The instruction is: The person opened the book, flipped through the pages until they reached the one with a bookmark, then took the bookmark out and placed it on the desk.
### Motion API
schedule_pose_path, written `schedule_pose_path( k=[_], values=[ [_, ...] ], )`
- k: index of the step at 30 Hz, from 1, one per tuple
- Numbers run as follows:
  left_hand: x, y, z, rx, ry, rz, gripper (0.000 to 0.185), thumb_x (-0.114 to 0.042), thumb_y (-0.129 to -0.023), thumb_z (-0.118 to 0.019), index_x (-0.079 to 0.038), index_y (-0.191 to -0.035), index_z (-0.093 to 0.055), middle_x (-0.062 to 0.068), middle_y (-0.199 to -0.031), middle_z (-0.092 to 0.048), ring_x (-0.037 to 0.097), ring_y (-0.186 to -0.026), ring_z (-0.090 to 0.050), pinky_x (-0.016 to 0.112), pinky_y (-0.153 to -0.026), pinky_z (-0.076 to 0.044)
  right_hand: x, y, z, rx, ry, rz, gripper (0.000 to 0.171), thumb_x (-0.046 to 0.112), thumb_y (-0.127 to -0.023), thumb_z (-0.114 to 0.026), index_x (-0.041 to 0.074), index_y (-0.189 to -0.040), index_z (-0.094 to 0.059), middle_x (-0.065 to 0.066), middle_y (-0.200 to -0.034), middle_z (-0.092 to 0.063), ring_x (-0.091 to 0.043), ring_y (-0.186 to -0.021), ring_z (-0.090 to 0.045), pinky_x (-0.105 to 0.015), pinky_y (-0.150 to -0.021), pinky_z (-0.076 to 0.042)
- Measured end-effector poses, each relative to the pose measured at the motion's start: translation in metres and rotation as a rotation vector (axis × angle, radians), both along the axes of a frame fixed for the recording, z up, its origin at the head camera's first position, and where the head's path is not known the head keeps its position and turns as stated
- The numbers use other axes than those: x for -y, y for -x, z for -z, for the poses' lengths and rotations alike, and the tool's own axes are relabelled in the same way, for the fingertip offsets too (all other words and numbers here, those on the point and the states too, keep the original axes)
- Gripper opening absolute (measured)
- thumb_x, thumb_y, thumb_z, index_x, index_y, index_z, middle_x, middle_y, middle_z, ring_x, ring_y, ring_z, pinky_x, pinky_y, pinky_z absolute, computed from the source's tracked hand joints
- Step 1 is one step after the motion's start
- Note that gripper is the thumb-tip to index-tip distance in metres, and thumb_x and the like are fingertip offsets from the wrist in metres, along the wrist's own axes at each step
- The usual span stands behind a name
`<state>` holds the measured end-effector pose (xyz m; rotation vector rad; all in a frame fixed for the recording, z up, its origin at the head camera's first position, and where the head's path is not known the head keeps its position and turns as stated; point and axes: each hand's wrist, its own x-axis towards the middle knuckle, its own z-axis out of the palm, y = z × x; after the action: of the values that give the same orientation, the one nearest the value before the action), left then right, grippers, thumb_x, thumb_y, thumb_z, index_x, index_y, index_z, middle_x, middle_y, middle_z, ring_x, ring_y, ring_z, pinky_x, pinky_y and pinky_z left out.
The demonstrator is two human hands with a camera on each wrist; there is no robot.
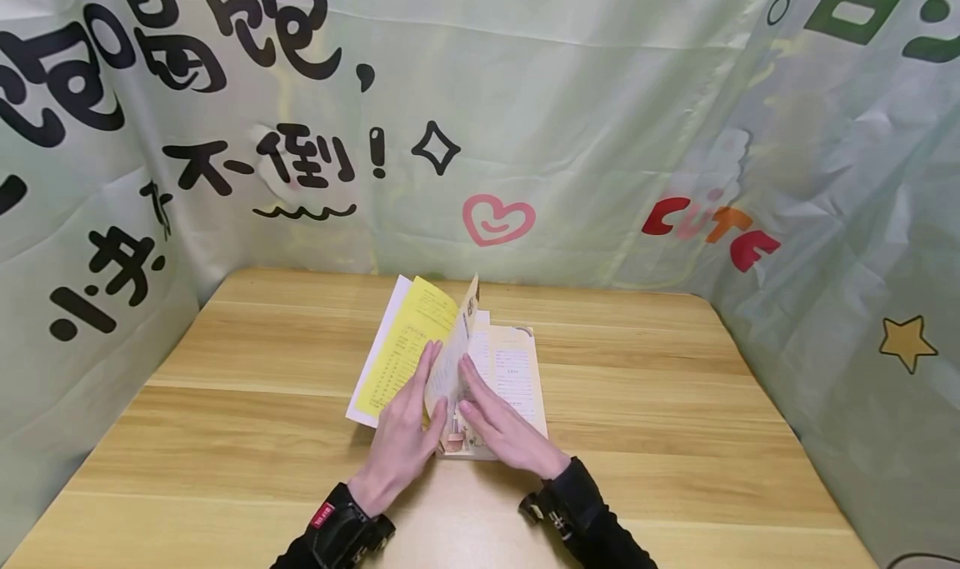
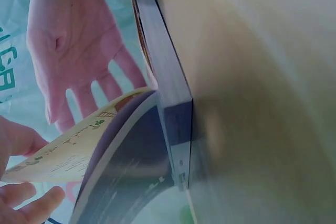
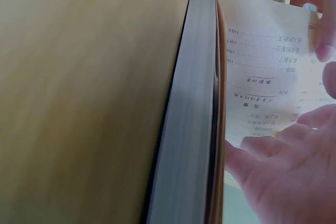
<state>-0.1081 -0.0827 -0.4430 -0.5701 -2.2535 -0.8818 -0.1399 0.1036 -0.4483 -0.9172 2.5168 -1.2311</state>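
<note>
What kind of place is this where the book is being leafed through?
Probably a small makeshift recording booth rather than a lived-in room: a wooden table walled on three sides by a printed cartoon banner, with only an open book under the two hands.

A thin paperback book [image 1: 480, 377] lies open on the wood, cream printed pages facing up. One leaf [image 1: 452, 344] stands nearly upright between the two hands, and a yellow page [image 1: 401, 352] lies flat under the left one.
</note>
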Motion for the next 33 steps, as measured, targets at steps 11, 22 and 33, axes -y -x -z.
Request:
schedule_pose_path(
  k=[11,22,33],
  values=[
    [0.011,0.004,-0.01,-0.05,-0.015,-0.023,0.086,0.006,-0.083,-0.073,-0.001,-0.156,-0.029,0.029,-0.14,-0.057,0.039,-0.111,-0.068,0.043,-0.088,-0.062,0.002,0.0,0.002,0.03,-0.072,-0.067,0.063,0.032,-0.11,-0.036,0.009,-0.161,-0.008,-0.01,-0.171,0.0,-0.017,-0.158,-0.003,-0.047,-0.129,-0.012],
    [0.026,0.013,-0.012,-0.136,0.143,-0.192,0.074,0.013,-0.072,-0.074,-0.006,-0.142,-0.056,0.016,-0.13,-0.069,0.037,-0.121,-0.065,0.056,-0.105,-0.052,0.001,-0.001,0.004,0.049,-0.13,-0.124,0.063,0.037,-0.109,-0.037,0.01,-0.162,-0.015,-0.005,-0.171,-0.001,-0.019,-0.159,-0.006,-0.047,-0.13,-0.015],
    [0.028,0.01,-0.012,0.121,0.227,-0.146,0.062,0.013,-0.076,-0.072,-0.005,-0.135,-0.062,0.017,-0.127,-0.071,0.032,-0.118,-0.068,0.053,-0.112,-0.047,0.004,-0.001,0.004,0.021,-0.186,-0.165,0.061,0.04,-0.109,-0.038,0.011,-0.16,-0.023,-0.002,-0.171,-0.007,-0.018,-0.158,-0.012,-0.05,-0.131,-0.012]
  ],
)
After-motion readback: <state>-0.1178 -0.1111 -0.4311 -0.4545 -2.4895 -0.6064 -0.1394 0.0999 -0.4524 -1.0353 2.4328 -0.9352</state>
